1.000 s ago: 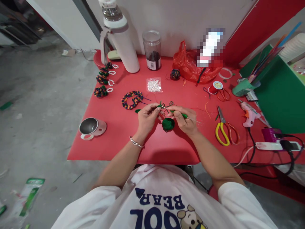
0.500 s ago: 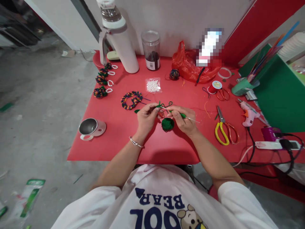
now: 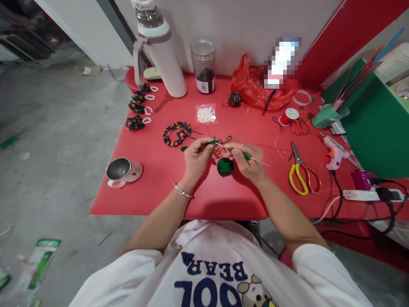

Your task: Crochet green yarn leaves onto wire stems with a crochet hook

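My left hand (image 3: 197, 157) pinches a small piece of green yarn work (image 3: 214, 141) between thumb and fingers. In my right hand (image 3: 248, 160) is a crochet hook with a green grip (image 3: 246, 156), its metal tip touching the green yarn. A ball of dark green yarn (image 3: 225, 166) rests on the table between and just below my hands. To the left of my left hand lies a multicoloured crocheted strip (image 3: 177, 134), curled in a loop, and a small green piece (image 3: 184, 149) is beside my fingers.
On the red table (image 3: 153, 187) are a mug (image 3: 124, 172), a bag of white beads (image 3: 206, 114), a large bottle (image 3: 166, 64), a jar (image 3: 203, 68), and a red plastic bag (image 3: 246, 85). Scissors (image 3: 299, 170), a pink glue gun (image 3: 335, 153) and a power strip (image 3: 358, 195) lie right.
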{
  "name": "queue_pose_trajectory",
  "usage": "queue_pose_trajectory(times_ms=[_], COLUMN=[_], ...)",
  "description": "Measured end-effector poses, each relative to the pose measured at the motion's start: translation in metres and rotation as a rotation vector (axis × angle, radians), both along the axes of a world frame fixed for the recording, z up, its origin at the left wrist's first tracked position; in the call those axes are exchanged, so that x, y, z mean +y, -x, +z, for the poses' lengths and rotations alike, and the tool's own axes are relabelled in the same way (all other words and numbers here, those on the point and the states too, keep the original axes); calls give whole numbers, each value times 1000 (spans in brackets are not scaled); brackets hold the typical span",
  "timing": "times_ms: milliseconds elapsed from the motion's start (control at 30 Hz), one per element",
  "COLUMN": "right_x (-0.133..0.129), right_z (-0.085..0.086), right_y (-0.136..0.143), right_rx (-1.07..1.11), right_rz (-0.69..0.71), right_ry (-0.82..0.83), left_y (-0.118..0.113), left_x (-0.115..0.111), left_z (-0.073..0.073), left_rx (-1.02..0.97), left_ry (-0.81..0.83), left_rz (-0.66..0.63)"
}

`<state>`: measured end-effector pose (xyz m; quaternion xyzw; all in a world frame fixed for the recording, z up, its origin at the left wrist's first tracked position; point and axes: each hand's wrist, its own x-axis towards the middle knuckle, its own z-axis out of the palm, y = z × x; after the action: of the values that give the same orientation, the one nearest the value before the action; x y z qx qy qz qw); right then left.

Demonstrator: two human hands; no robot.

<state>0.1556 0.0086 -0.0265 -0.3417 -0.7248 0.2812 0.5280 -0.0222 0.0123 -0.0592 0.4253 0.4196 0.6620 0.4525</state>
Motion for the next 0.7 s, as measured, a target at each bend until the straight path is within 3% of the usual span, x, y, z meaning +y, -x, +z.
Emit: queue_pose_trajectory(times_ms=[400, 700], right_x=[-1, 0], right_z=[1, -6], right_y=[0, 2], right_rx=[-123, -190], right_rz=[-27, -38], right_ry=[-47, -198], left_y=[-1, -1], left_x=[0, 0], left_z=[-1, -2], left_rx=[-15, -15], left_ry=[-12, 19], left_rz=[-9, 19])
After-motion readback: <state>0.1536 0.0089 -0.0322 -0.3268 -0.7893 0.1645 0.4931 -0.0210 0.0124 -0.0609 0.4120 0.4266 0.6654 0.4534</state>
